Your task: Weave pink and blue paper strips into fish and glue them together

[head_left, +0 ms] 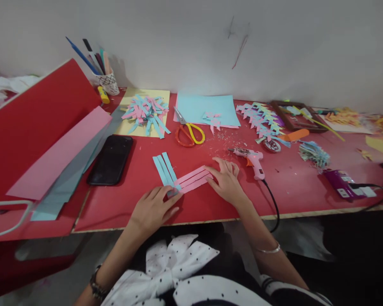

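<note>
Light-blue paper strips (165, 168) and pink paper strips (194, 178) lie on the red tabletop, meeting at a corner in an L shape. My left hand (155, 208) holds that corner between thumb and fingers, partly covering where the two colours cross. At the far right end of the pink strips, my right hand (226, 180) grips them between thumb and index finger, with its other fingers curled. A pink glue gun (250, 159) lies just right of my right hand. Beyond the strips are scissors (190, 131) with red and yellow handles.
A black phone (110, 160) and long pink paper (62, 153) lie left. Behind are a pile of cut strips (148, 112), blue sheets (206, 108), a pen cup (109, 83) and a folded-paper braid (261, 119). A purple power strip (343, 185) sits right; the glue gun's cord (274, 197) hangs over the edge.
</note>
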A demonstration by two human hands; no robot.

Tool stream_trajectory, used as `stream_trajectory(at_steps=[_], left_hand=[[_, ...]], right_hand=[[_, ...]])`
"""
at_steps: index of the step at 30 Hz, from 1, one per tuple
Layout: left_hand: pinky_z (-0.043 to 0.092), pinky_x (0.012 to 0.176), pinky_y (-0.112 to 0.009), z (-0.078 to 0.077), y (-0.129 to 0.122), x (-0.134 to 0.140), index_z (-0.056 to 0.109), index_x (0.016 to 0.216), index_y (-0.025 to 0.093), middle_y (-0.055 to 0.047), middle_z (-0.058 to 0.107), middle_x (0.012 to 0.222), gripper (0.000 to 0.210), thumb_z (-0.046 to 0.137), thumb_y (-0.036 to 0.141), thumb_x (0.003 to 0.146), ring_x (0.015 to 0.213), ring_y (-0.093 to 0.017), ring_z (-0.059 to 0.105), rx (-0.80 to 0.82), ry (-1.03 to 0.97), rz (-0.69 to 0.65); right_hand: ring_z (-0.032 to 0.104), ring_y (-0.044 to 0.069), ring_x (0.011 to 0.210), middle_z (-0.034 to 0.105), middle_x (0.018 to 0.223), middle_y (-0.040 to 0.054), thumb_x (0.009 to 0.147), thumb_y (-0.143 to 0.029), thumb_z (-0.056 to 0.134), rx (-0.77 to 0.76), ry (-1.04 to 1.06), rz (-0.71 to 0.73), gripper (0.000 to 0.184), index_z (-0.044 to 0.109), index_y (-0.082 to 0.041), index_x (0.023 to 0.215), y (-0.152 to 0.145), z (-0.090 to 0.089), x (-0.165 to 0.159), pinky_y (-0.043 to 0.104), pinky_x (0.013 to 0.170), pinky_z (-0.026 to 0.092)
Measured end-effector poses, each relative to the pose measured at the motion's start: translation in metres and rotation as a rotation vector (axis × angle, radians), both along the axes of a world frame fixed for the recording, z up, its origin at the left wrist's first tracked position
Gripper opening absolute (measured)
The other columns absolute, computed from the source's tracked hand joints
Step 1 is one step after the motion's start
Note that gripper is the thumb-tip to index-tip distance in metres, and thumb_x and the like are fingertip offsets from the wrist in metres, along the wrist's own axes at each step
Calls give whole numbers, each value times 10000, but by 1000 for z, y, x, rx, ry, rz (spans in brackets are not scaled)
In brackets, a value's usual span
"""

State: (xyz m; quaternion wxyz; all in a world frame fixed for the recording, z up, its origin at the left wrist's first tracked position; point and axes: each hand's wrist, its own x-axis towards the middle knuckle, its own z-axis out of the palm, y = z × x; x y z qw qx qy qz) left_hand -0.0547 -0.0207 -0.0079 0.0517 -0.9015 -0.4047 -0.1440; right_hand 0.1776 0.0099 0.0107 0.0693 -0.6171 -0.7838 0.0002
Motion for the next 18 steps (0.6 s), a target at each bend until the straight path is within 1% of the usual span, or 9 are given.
stream_trajectory(at_steps=[5, 8, 10, 12, 15, 18], left_hand=[[490, 698, -308, -3, -1, -2, 584, 1085, 269, -68, 621, 985, 311, 529, 355, 791, 854, -196, 585, -88, 19, 11], [480, 721, -309, -3, -2, -2, 566, 1114, 268, -70, 611, 990, 324, 487, 362, 814, 876, -194, 575, -130, 19, 33], [474, 730, -310, -3, -2, -2, 561, 1122, 272, -71, 607, 999, 324, 476, 357, 821, 887, -195, 570, -154, 23, 49], [469, 739, -314, -3, -2, -2, 559, 1124, 273, -72, 603, 1009, 327, 478, 359, 819, 894, -197, 565, -170, 29, 54], [463, 749, -313, -3, -1, -2, 560, 1119, 278, -67, 602, 1008, 326, 482, 363, 815, 895, -195, 562, -173, 33, 52], [462, 750, -315, -3, -1, -2, 564, 1111, 271, -67, 601, 1006, 318, 485, 352, 813, 894, -195, 561, -159, 20, 50]], right_hand=[[397, 263, 1112, 459, 1229, 107, 846, -334, 406, 9, 3, -7, 330, 581, -280, 1120, -2, 0, 2, 472, 934, 231], [408, 262, 1109, 467, 1234, 106, 836, -327, 421, 18, 21, -13, 319, 585, -274, 1104, -5, -2, 2, 470, 933, 223], [429, 256, 1096, 496, 1206, 114, 831, -320, 424, 40, 64, -43, 328, 568, -240, 1114, -8, -4, -2, 465, 936, 210], [471, 241, 1051, 551, 1132, 115, 823, -305, 425, 82, 149, -102, 361, 519, -193, 1153, -12, -7, -8, 459, 939, 195], [532, 224, 942, 619, 972, 88, 800, -284, 434, 132, 286, -208, 436, 423, -150, 1214, -17, -10, -20, 457, 921, 196], [551, 225, 869, 631, 876, 74, 768, -243, 443, 117, 352, -273, 472, 394, -137, 1224, -18, -11, -29, 447, 871, 228]])
